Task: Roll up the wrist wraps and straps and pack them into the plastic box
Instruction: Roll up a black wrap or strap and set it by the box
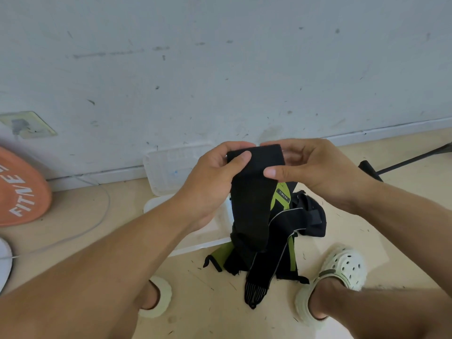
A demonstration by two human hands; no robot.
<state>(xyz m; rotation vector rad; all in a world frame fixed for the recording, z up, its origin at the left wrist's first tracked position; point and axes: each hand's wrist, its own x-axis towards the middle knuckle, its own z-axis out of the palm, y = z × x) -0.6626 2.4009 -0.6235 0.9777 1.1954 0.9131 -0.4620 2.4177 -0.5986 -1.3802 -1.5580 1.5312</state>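
Both hands, the left hand and the right hand, pinched the top of a black wrist wrap at frame centre, above the pile of straps on the floor; the plastic box stood behind.

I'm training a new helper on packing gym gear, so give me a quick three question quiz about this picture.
1. True or false: both hands hold the top end of the black wrap.
2. Which lies nearest the wall? A the orange disc, B the clear lid, C the pile of straps.
3. What colour trims the straps in the pile?

Key:
1. True: the left hand and the right hand pinch it.
2. B.
3. Green.
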